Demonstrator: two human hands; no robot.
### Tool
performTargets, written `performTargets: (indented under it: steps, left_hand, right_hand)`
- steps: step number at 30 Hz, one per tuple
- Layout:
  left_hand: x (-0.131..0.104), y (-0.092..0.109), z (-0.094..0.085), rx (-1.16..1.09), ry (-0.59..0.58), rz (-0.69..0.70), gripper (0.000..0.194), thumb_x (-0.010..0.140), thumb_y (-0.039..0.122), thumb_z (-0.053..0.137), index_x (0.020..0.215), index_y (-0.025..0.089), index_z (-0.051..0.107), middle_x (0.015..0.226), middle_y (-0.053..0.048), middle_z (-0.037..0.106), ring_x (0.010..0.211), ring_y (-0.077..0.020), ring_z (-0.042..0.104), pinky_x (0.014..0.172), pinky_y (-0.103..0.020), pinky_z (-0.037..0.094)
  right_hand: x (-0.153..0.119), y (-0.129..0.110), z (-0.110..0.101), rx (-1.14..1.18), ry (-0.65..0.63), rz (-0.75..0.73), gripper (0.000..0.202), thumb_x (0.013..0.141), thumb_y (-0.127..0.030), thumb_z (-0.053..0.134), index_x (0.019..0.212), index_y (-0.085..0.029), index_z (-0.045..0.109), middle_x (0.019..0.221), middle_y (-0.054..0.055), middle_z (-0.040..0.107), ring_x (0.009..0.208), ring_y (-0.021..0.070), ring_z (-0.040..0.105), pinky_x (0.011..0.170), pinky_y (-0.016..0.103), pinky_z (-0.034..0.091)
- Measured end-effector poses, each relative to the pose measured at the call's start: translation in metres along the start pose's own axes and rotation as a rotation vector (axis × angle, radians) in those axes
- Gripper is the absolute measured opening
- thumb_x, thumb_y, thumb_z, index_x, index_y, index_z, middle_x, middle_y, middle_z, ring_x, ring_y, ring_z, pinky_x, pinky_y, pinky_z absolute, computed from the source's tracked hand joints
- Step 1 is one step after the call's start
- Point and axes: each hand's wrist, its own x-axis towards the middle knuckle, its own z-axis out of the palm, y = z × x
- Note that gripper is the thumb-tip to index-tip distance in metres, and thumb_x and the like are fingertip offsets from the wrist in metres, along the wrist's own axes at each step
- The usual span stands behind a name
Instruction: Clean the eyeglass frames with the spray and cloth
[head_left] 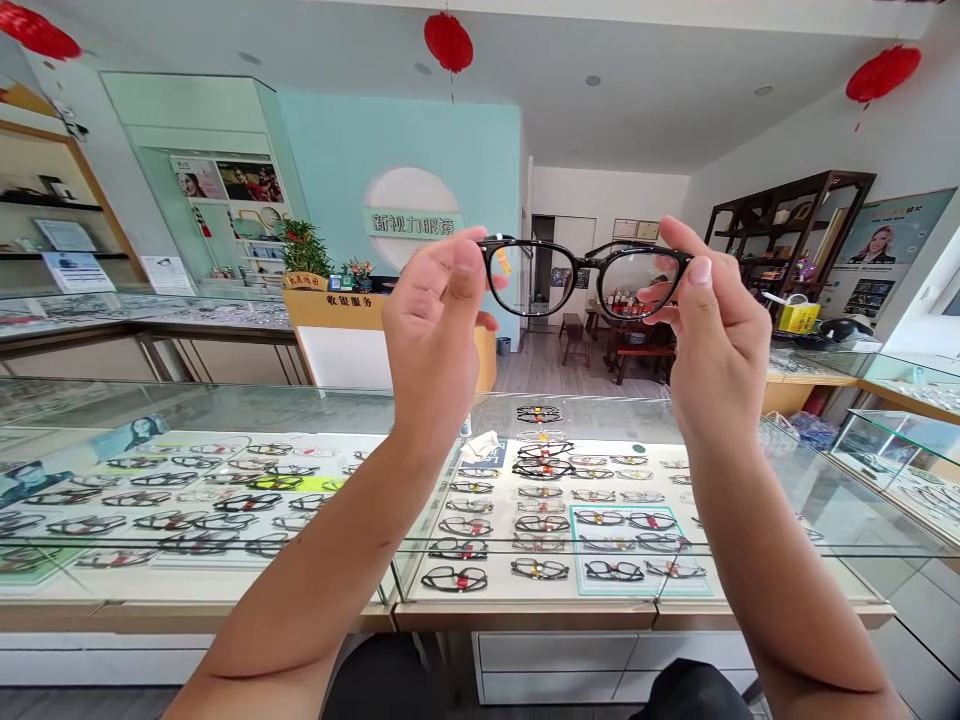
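Both my hands hold up a pair of black-framed eyeglasses [586, 262] at about eye height, above the glass display counter. My left hand [437, 315] pinches the frame at its left end between thumb and fingers. At the opposite end, my right hand [716, 330] grips the frame the same way. A small orange sticker [503, 262] shows by the left lens. Part of the temples is hidden behind the lenses and fingers. Below, a white cloth [481, 447] lies on the counter between my forearms.
The glass display case [525, 622] crosses in front of me, with rows of eyeglasses [454, 578] inside. Beyond it stand a cashier desk [337, 350], a potted plant [306, 247] and wooden stools [576, 340]. A dark shelf [787, 215] is at the right.
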Motion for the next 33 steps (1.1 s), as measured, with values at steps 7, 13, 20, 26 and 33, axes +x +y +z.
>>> performTargets:
  steps: [7, 13, 20, 26, 33]
  left_hand:
    - [-0.003, -0.012, 0.009, -0.042, -0.032, -0.045, 0.041, 0.099, 0.065, 0.071, 0.116, 0.030, 0.082, 0.123, -0.007, 0.078, 0.107, -0.0229, 0.077, 0.070, -0.031, 0.054]
    - [0.004, -0.038, 0.002, -0.063, -0.083, -0.119, 0.044, 0.099, 0.069, 0.068, 0.116, 0.031, 0.084, 0.126, -0.004, 0.080, 0.109, -0.0227, 0.079, 0.072, -0.030, 0.055]
    - [0.003, -0.073, -0.004, -0.075, -0.059, -0.160, 0.044, 0.099, 0.069, 0.069, 0.114, 0.031, 0.085, 0.125, -0.005, 0.082, 0.104, -0.0215, 0.080, 0.069, -0.030, 0.055]
    - [-0.025, -0.121, -0.010, -0.019, -0.061, -0.332, 0.050, 0.095, 0.068, 0.074, 0.122, 0.026, 0.084, 0.119, -0.008, 0.082, 0.112, -0.0227, 0.079, 0.074, -0.028, 0.057]
    - [-0.081, -0.227, -0.043, -0.011, -0.066, -0.652, 0.046, 0.092, 0.061, 0.081, 0.122, 0.027, 0.084, 0.113, -0.008, 0.084, 0.115, -0.0228, 0.076, 0.085, -0.030, 0.057]
  right_hand:
    - [-0.001, 0.016, 0.004, 0.175, 0.083, 0.059, 0.038, 0.114, -0.050, 0.051, 0.142, -0.042, 0.074, 0.150, 0.001, 0.067, 0.110, 0.0203, 0.074, 0.082, 0.035, 0.063]
    - [-0.006, 0.018, 0.015, 0.182, 0.100, 0.075, 0.037, 0.113, -0.053, 0.053, 0.140, -0.039, 0.074, 0.142, 0.004, 0.070, 0.119, 0.0244, 0.074, 0.091, 0.039, 0.064]
    - [-0.018, 0.043, 0.026, 0.116, 0.070, 0.117, 0.040, 0.113, -0.057, 0.049, 0.140, -0.039, 0.072, 0.130, 0.005, 0.073, 0.125, 0.0255, 0.074, 0.093, 0.041, 0.065]
    - [-0.059, 0.120, 0.025, 0.204, 0.042, 0.310, 0.047, 0.108, -0.065, 0.054, 0.140, -0.036, 0.073, 0.137, 0.005, 0.073, 0.122, 0.0238, 0.075, 0.086, 0.036, 0.066]
    - [-0.128, 0.201, 0.049, 0.215, 0.022, 0.698, 0.047, 0.101, -0.062, 0.067, 0.130, -0.027, 0.079, 0.133, 0.008, 0.077, 0.103, 0.0197, 0.077, 0.075, 0.030, 0.060]
